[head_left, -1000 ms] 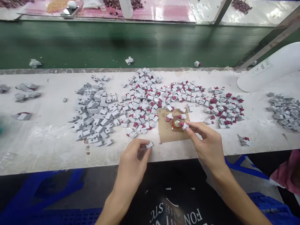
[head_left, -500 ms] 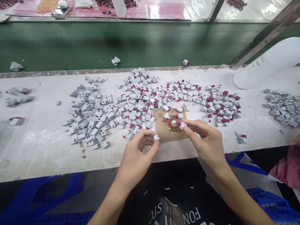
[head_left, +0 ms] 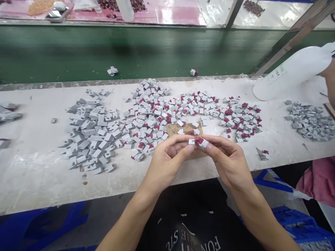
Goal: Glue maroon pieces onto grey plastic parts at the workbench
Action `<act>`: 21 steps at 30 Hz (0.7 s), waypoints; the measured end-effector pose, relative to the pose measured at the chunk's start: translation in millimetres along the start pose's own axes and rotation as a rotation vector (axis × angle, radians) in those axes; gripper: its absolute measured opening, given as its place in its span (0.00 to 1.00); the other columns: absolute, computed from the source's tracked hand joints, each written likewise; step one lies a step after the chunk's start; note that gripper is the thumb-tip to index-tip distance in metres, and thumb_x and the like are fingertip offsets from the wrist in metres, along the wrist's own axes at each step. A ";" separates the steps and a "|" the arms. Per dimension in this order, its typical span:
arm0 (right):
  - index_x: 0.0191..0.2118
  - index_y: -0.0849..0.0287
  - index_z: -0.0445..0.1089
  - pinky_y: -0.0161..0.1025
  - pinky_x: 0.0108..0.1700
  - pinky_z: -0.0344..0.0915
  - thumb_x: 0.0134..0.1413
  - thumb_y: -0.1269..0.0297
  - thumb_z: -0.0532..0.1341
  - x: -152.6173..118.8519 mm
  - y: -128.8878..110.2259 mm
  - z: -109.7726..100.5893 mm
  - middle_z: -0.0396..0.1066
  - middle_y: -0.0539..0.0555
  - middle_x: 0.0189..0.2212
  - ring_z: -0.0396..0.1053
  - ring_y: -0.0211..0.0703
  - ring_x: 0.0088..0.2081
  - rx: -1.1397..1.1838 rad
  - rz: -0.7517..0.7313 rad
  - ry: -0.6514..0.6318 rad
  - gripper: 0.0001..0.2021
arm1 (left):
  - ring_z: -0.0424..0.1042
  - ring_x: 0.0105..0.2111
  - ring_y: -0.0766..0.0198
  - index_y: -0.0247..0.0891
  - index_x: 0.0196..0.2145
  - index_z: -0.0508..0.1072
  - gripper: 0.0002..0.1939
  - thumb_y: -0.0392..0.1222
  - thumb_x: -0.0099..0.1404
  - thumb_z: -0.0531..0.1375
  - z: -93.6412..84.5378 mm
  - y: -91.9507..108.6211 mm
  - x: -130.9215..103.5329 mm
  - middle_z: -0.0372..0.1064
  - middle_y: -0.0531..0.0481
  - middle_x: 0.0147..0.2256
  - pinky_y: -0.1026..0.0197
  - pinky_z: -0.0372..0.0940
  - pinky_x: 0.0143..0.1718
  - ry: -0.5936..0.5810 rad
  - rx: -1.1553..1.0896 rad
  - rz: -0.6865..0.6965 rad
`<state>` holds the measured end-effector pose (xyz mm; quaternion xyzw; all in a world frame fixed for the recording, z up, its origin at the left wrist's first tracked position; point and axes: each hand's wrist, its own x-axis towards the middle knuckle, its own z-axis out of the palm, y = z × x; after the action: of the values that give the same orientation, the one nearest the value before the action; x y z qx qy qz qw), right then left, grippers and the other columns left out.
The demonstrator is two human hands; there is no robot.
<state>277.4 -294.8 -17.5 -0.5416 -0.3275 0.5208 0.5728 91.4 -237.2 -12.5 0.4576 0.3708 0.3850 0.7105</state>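
Between the thumb and fingers of my left hand (head_left: pixel 170 158) is a small light-grey plastic block (head_left: pixel 192 142). My right hand (head_left: pixel 230 157) pinches a grey-and-maroon plastic piece (head_left: pixel 202 142), its maroon end turned toward the grey block. The two parts are close together; whether they touch I cannot tell. Both hands hover over a brown cardboard square (head_left: pixel 172 129), which they partly cover. A few loose pieces (head_left: pixel 194 132) lie on the cardboard just beyond my fingers.
Plain grey blocks (head_left: pixel 89 129) are heaped at left, grey-and-maroon pieces (head_left: pixel 243 120) at centre and right. Smaller grey parts (head_left: pixel 310 120) lie far right, near a white bottle (head_left: pixel 290 75) and another person's arm (head_left: pixel 330 82). A green conveyor belt (head_left: pixel 157 52) runs behind the bench.
My left hand has moved right and up, bringing its grey block beside the piece in my right hand. The round amber dish on the cardboard is now hidden. Another person's arm appears by the bottle.
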 end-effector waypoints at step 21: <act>0.50 0.46 0.91 0.47 0.42 0.88 0.71 0.50 0.75 42.6 -25.5 24.8 0.89 0.54 0.42 0.87 0.51 0.40 -0.221 -0.077 -0.249 0.10 | 0.87 0.48 0.53 0.46 0.49 0.86 0.06 0.41 0.79 0.68 -40.0 31.3 28.3 0.85 0.44 0.48 0.51 0.85 0.53 -0.089 0.366 0.114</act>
<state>270.7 -244.0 3.9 -0.5197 -0.4715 0.5224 0.4845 61.9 -188.6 -0.4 0.6162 0.3762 0.3300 0.6082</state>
